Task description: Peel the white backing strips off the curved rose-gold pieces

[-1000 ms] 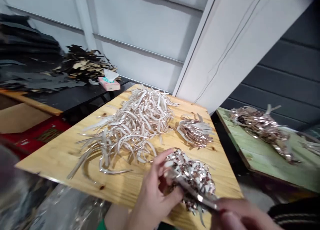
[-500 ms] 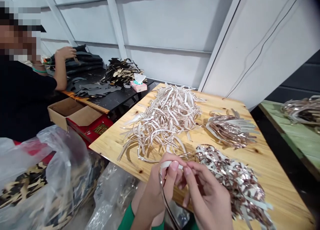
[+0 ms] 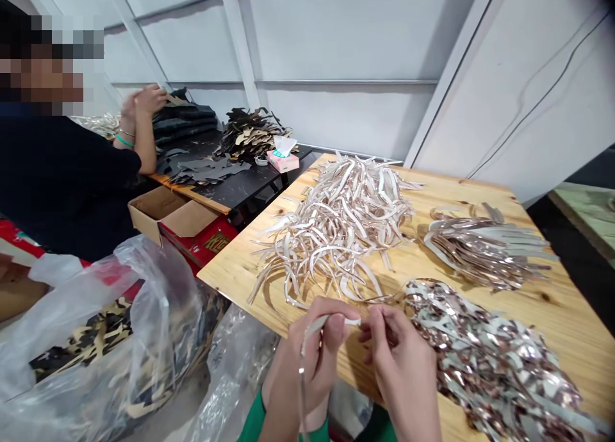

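Observation:
My left hand (image 3: 300, 359) is closed on a narrow strip (image 3: 317, 327), pale on one face and shiny rose-gold on the other. One end of the strip sticks out past the thumb, while the long part hangs down over the hand. A small gap separates that end from my right hand (image 3: 406, 365), whose thumb and fingertips are pinched together. What they hold, if anything, I cannot make out. Beyond my hands lies a loose pile of similar strips (image 3: 350, 218). To the right are a neater bundle of strips (image 3: 480, 250) and a heap of shiny rose-gold scraps (image 3: 500, 359).
The wooden table (image 3: 230, 266) stands before a pale panelled wall. At left are plastic bags (image 3: 158, 339) of scraps and an open cardboard box (image 3: 187, 219). A co-worker (image 3: 62, 173) handles material at a black table (image 3: 240, 189) holding dark pieces and a tissue box (image 3: 283, 160).
My hands have drawn slightly apart, leaving the strip's end in the left one. The view has swung a little left. The co-worker's hands are now close together.

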`<state>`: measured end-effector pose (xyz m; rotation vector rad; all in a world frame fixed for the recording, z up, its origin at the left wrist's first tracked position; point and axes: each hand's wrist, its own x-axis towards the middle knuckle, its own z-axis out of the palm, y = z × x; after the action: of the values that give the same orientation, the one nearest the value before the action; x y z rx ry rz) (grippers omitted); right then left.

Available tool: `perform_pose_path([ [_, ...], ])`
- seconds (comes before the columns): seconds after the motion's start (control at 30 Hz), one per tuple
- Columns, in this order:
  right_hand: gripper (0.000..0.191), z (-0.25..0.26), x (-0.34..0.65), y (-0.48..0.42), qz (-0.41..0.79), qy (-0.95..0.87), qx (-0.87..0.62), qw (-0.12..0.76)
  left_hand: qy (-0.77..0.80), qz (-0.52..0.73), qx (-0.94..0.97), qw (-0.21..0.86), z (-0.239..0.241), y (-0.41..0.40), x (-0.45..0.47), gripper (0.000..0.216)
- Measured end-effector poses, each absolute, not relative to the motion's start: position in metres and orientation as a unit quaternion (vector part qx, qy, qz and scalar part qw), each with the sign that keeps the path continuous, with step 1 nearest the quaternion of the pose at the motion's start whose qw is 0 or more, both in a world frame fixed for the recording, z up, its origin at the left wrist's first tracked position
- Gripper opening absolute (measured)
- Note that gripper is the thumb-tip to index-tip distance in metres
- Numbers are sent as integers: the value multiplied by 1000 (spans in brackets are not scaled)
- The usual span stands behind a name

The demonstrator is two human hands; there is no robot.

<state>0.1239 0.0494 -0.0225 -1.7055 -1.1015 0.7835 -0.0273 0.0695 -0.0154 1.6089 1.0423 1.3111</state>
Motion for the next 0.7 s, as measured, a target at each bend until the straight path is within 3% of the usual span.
perform_pose_path([
  [0.1, 47, -13, 114, 48, 388, -407, -626, 540, 410, 490, 651, 410, -15, 72, -33, 24],
  [0.2, 42, -3, 102, 44, 368, -408, -617, 564, 385, 469, 669, 429, -14, 79, -33, 26],
  [0.7, 32, -10, 102, 44, 220, -499, -679, 491, 369, 413, 726, 409, -12, 85, -32, 29],
])
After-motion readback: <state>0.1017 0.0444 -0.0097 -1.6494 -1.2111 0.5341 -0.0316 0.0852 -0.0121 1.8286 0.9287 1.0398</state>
